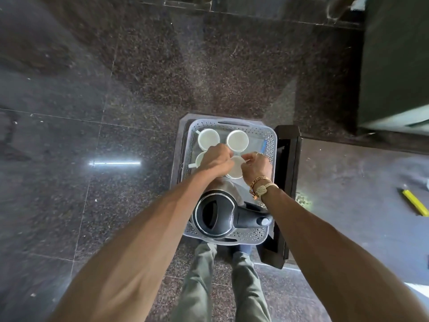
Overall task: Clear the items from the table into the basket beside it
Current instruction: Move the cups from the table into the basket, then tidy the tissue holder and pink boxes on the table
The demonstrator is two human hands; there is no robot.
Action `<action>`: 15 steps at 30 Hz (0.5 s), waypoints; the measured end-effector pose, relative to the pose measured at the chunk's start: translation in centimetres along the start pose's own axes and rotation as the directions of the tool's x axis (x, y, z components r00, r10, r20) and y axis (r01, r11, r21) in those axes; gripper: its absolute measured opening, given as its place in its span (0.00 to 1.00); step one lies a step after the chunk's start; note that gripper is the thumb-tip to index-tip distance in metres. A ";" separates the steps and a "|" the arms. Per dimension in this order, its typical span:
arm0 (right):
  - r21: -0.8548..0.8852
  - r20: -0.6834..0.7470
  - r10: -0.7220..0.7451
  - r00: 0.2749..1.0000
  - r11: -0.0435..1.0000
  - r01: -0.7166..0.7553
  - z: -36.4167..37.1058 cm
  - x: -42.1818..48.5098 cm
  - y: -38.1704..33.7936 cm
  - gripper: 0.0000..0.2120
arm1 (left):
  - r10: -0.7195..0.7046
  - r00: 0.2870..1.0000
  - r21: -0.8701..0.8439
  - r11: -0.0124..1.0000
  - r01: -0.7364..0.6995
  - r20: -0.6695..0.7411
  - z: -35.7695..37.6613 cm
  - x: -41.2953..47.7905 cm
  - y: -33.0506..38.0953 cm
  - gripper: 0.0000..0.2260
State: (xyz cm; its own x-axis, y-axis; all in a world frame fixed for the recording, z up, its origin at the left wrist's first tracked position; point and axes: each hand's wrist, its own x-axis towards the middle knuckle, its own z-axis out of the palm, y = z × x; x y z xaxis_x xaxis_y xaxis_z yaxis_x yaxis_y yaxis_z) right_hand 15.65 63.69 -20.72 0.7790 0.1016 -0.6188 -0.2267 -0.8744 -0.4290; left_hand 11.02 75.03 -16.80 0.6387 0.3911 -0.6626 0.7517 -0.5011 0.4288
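Well, most of the job looks done. The basket sits on a low stand beside the worktop and already holds a black kettle at its near end. Beyond the kettle are four white cups: a far-left cup, a far-right cup, a near-left cup and a near-right cup.

Both hands are down among the near pair. The left hand is curled over the near-left cup, but I cannot tell whether it holds anything. The right hand has its fingertips pinched on the near-right cup's rim, probably settling it in place.

A yellow object lies on the part of the worktop in view, well apart from the basket. I would guess it is left to collect, along with anything out of sight.
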 end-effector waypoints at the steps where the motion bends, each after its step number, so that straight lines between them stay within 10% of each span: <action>1: -0.002 0.018 0.002 1.000 1.000 -0.002 -0.1 0.1 0.0 0.13 | -0.001 1.000 0.025 1.000 0.001 -0.012 0.0 -0.1 0.0 0.11; 15: -0.103 -0.094 -0.253 0.963 0.964 0.243 -12.0 -7.3 -3.4 0.14 | 0.238 0.947 0.044 0.971 -0.234 -0.215 -7.3 -7.2 6.3 0.06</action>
State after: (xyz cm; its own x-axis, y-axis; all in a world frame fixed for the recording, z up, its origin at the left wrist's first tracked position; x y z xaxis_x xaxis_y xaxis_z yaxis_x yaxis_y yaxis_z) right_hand 17.71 60.22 -6.84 0.8622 0.2747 -0.4256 0.0314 -0.8676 -0.4963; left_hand 12.35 74.73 -4.88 0.8193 0.4168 -0.3936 0.5731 -0.6123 0.5446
